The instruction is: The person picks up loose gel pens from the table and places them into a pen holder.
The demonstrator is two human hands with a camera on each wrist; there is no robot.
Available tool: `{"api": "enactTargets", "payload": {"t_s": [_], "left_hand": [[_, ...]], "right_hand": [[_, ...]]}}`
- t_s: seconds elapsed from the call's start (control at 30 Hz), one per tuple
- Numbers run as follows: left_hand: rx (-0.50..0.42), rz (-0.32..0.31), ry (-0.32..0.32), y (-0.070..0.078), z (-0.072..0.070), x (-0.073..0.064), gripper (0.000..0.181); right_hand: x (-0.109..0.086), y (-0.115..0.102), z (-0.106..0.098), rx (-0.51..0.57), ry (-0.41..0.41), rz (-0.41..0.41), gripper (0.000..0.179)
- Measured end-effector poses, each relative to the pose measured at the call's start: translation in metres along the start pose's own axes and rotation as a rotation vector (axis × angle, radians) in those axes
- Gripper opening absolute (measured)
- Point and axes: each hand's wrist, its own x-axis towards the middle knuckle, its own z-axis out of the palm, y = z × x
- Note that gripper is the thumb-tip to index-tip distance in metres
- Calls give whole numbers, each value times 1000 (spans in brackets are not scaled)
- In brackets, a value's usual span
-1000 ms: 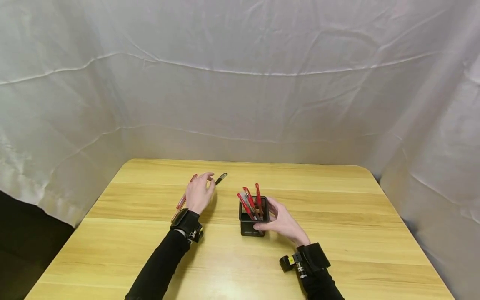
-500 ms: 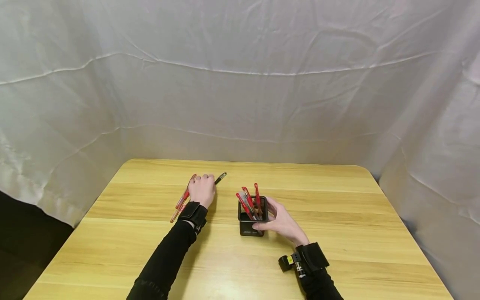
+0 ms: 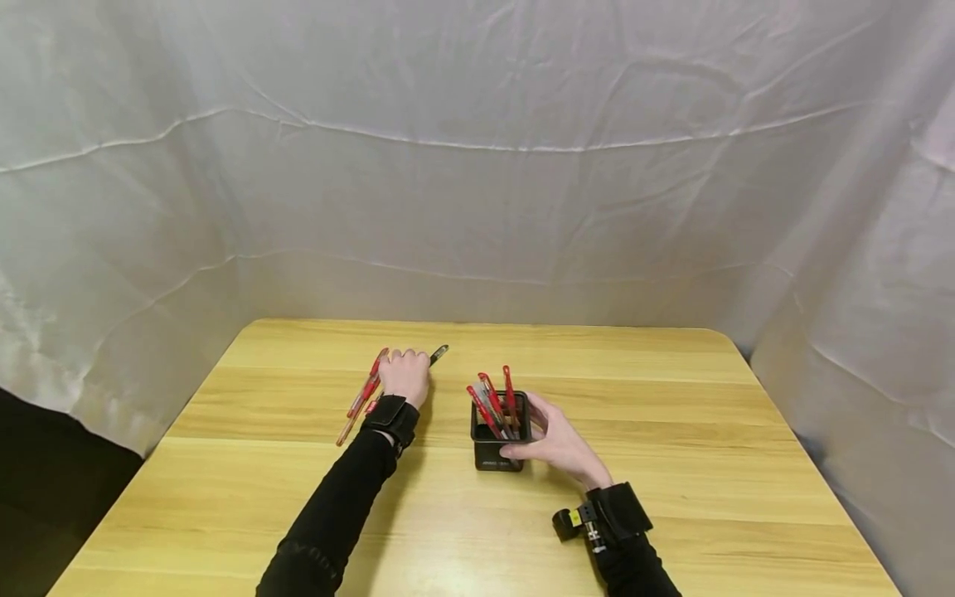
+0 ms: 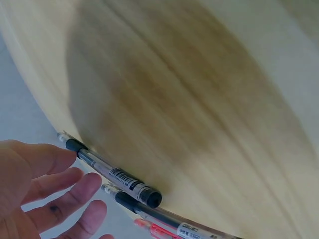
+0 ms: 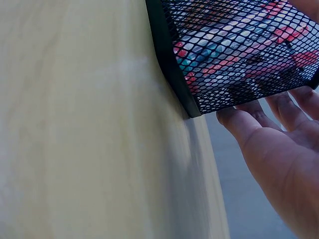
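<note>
My left hand [image 3: 406,377] is over several pens lying at the table's left, back of its palm up in the head view. In the left wrist view its thumb tip comes right to the dark grip of a clear pen with a barcode label [image 4: 122,179], the other fingers spread and slightly bent below. Alongside lie a second clear pen [image 4: 187,230] and a red pen [image 4: 157,231]. At mid-table my right hand [image 3: 555,439] holds a black mesh pen holder [image 3: 498,458] by its right side, thumb in front. Several red-capped pens [image 3: 510,398] stand leaning inside it.
Red pens [image 3: 364,391] lie slanted just left of my left hand, and the end of a black pen [image 3: 438,355] pokes out at its right. The pale wooden table [image 3: 671,398] has rounded far corners. Grey-white cloth [image 3: 477,207] hangs behind and at both sides.
My left hand has turned palm-down and shifted slightly right over the pens, uncovering more of the red ones. The right hand and pen holder have stayed in place.
</note>
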Motion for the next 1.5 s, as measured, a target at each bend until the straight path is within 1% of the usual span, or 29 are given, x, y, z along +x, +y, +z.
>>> {"api": "enactTargets", "payload": {"t_s": [0.03,0.07,0.27,0.3,0.37,0.57,0.6,0.77,0.9,1.13,1.27,1.4,1.5], "left_hand": [[-2,-10,-10,1,-1,0,14],[6,-11,5,-1,6,3,14],[30,-40,-36,-1,9,10,14],[25,-48,-68,2,1,9,15],[25,-51,-76,2,1,9,16],[21,-67,-137,4,0,11,21],[20,-71,-150,4,-1,11,21],[9,-66,-175,6,-3,11,20],[-5,-58,-177,5,-2,12,19],[-17,-38,-145,2,1,9,17],[-36,-42,-118,2,1,7,17],[-89,-73,-71,2,-2,5,15],[-172,-106,-34,1,-6,5,12]], "right_hand": [[0,0,0,-5,1,2,99],[0,1,0,-6,2,4,99],[1,2,-1,-6,-3,-7,93],[1,2,-1,-2,-4,-8,93],[1,2,-1,7,-7,-11,93],[0,1,0,15,-20,-31,93],[0,1,0,18,-21,-31,93],[-1,2,0,17,-13,-9,97],[0,3,0,13,-7,7,100],[0,3,-1,-1,-3,3,97],[-1,2,-1,2,2,6,96],[-1,2,-2,-2,5,9,97],[-1,2,-2,-4,7,17,98]]}}
